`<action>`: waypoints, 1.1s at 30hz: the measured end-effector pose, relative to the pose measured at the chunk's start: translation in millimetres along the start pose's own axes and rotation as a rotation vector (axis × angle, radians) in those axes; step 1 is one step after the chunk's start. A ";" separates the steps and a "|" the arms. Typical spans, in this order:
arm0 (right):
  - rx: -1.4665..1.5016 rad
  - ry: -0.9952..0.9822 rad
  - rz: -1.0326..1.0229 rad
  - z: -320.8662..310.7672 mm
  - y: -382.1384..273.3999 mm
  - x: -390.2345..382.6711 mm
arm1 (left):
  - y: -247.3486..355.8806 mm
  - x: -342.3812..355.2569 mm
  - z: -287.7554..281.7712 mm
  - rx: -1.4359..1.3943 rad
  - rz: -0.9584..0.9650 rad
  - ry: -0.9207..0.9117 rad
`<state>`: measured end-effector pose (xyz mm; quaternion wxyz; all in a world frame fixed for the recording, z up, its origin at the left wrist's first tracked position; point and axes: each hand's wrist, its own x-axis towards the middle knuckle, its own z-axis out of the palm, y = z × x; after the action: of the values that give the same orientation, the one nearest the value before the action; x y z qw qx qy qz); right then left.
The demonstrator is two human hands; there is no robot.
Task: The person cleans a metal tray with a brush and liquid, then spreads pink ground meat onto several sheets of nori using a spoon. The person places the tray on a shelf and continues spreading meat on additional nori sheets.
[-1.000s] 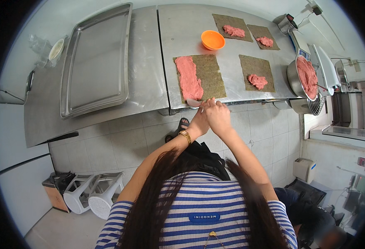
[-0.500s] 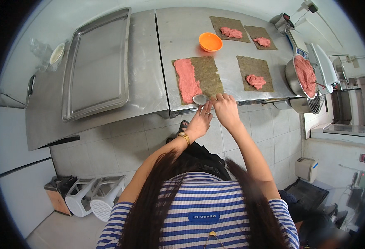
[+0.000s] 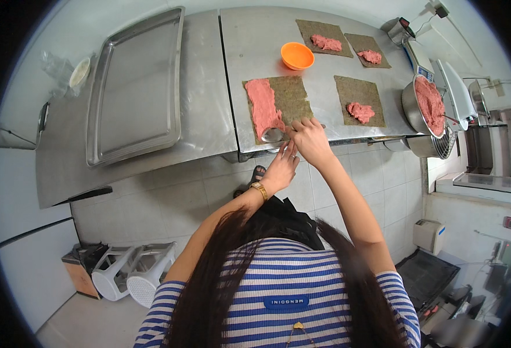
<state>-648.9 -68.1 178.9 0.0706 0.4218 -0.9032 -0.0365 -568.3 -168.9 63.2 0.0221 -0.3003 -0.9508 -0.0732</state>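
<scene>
Steel table (image 3: 249,46) beneath a spoon (image 3: 272,135), handle mostly hidden by right fingers (image 3: 307,124) pinching it, left fingers (image 3: 290,152) of uncertain grip.

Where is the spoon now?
In the head view, just right of centre, the spoon is in the right hand, its bowl by the near end of the meat strip, at the table's front edge.
</scene>
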 end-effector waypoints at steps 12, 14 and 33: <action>0.354 -0.153 0.636 -14.1 5.5 -30.4 | 1.1 1.6 -8.3 -0.094 -0.040 0.071; 0.354 -0.198 0.714 -12.1 -6.9 -39.3 | 2.4 0.5 -2.3 -0.085 -0.049 0.075; 0.417 -0.049 0.730 20.9 -34.6 0.1 | -0.8 0.5 15.1 0.181 0.034 -0.041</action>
<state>-626.0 -90.2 154.0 -0.0294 0.0785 -0.9828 0.1645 -569.2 -166.9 48.2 0.0310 -0.3147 -0.9485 0.0195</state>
